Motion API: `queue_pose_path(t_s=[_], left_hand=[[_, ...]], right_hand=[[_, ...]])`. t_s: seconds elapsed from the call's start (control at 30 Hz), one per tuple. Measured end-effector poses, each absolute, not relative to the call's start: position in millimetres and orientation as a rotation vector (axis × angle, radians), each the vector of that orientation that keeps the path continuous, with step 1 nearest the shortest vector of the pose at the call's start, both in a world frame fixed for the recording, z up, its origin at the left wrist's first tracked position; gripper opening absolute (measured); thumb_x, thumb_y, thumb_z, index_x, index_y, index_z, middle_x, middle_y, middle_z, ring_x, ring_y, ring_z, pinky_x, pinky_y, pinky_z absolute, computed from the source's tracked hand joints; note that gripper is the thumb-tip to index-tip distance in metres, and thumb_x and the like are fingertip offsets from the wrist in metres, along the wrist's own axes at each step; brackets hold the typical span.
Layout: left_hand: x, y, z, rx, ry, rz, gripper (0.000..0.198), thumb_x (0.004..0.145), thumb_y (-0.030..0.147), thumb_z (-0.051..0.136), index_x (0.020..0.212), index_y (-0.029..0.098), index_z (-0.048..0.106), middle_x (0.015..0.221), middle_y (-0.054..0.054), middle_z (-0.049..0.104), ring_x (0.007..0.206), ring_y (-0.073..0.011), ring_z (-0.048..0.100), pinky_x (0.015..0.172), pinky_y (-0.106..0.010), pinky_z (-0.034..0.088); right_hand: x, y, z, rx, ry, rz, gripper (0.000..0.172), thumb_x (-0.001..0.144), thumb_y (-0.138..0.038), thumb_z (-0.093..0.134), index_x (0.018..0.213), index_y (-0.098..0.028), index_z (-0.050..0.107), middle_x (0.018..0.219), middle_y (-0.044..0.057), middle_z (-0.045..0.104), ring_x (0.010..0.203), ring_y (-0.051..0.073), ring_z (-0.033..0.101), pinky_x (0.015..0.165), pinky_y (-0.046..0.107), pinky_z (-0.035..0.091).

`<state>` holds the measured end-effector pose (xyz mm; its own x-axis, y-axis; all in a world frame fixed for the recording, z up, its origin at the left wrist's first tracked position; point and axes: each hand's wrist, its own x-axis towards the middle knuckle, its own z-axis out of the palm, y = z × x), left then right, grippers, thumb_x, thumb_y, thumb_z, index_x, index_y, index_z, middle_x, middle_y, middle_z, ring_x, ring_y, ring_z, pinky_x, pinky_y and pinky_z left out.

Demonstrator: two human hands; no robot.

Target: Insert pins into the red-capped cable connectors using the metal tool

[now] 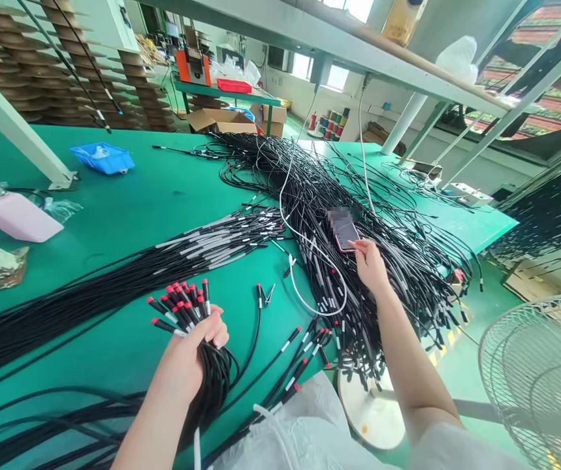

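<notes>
My left hand (194, 349) is closed around a bundle of black cables (214, 385) near the table's front edge. Their red-capped ends (182, 300) with white labels fan out above my fist. Further right, my right hand (371, 267) has its fingers bent together at the lower corner of a phone (343, 232). The phone rests on a big heap of black cables (309, 189), and part of it is blurred. Between my hands, more red-capped cables (304, 362) lie loose, beside one cable end with a small metal clip (270, 295).
Another cable bundle (202, 241) stretches across the green table (162, 189) at left. A blue tray (104, 158) and a pink bottle (18, 214) stand beyond it. White cords (285, 176) hang from the overhead shelf (358, 55). A fan (544, 372) is at right.
</notes>
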<state>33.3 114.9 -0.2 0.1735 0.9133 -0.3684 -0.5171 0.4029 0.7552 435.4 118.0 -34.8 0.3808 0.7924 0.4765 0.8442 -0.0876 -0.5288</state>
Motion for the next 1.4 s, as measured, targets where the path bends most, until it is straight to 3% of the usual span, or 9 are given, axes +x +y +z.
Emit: queue_pose_path(t_s=[0.1,0.2,0.53,0.67,0.77,1.0,1.2,1.4], left_hand=[[33.3,114.6,0.0,0.530,0.907,1.085,0.035,0.054,0.030,0.094,0.073,0.014,0.069,0.053,0.005,0.044,0.050,-0.0064,0.041,0.045,-0.018,0.036],[33.6,115.2,-1.3,0.532,0.897,1.088,0.034,0.055,0.029,0.094,0.073,0.014,0.069,0.054,0.006,0.043,0.050,-0.0063,0.041,0.046,-0.018,0.036],[30.1,113.7,-7.1,0.573,0.846,1.071,0.025,0.066,0.025,0.088,0.077,0.015,0.068,0.056,0.006,0.043,0.051,-0.0068,0.043,0.048,-0.019,0.036],[30.9,113.8,-7.0,0.574,0.852,1.071,0.025,0.066,0.025,0.088,0.078,0.015,0.068,0.056,0.006,0.043,0.051,-0.0070,0.043,0.048,-0.019,0.036],[31.7,114.5,-6.6,0.561,0.866,1.080,0.027,0.063,0.025,0.089,0.076,0.014,0.068,0.055,0.006,0.043,0.051,-0.0067,0.042,0.047,-0.019,0.036],[33.4,112.7,-2.8,0.556,0.901,1.074,0.025,0.067,0.025,0.088,0.078,0.014,0.068,0.057,0.006,0.041,0.052,-0.0064,0.043,0.049,-0.019,0.036],[35.2,114.0,-2.2,0.551,0.948,1.045,0.026,0.067,0.026,0.088,0.079,0.015,0.067,0.057,0.006,0.040,0.052,-0.0064,0.042,0.049,-0.019,0.036],[35.8,117.6,-9.1,0.546,0.980,1.041,0.027,0.065,0.027,0.088,0.078,0.016,0.067,0.054,0.007,0.038,0.051,-0.0065,0.039,0.047,-0.020,0.034]], right_hand=[[437.7,122.4,-44.8,-1.874,-1.451,-0.114,0.024,0.094,-0.023,0.042,0.114,-0.019,0.056,0.121,0.013,0.071,0.142,0.030,0.044,0.114,0.060,0.034],[436.3,125.6,-50.5,-1.891,-1.479,-0.118,0.025,0.093,-0.020,0.042,0.112,-0.022,0.057,0.120,0.011,0.072,0.145,0.032,0.039,0.114,0.066,0.029],[444.0,122.3,-43.2,-1.865,-1.463,-0.180,0.027,0.099,-0.029,0.050,0.122,-0.017,0.057,0.119,0.011,0.068,0.136,0.030,0.048,0.113,0.058,0.035],[441.3,139.5,-40.1,-1.894,-1.502,-0.145,0.024,0.099,-0.026,0.052,0.120,-0.018,0.060,0.122,0.011,0.068,0.143,0.031,0.041,0.116,0.060,0.031],[442.4,151.5,-42.4,-1.953,-1.489,-0.109,0.023,0.097,-0.029,0.059,0.115,-0.017,0.064,0.122,0.009,0.067,0.140,0.031,0.045,0.117,0.062,0.029],[460.1,138.2,-42.3,-2.003,-1.242,-0.229,0.034,0.097,-0.040,0.059,0.122,-0.016,0.061,0.124,0.010,0.063,0.128,0.029,0.053,0.112,0.057,0.037],[453.7,134.5,-39.5,-1.884,-1.371,-0.209,0.027,0.094,-0.021,0.043,0.118,-0.019,0.055,0.117,0.012,0.071,0.131,0.028,0.050,0.111,0.054,0.038],[447.0,137.1,-39.5,-1.859,-1.427,-0.179,0.027,0.092,-0.021,0.039,0.115,-0.021,0.053,0.115,0.013,0.074,0.137,0.031,0.045,0.112,0.058,0.037]])
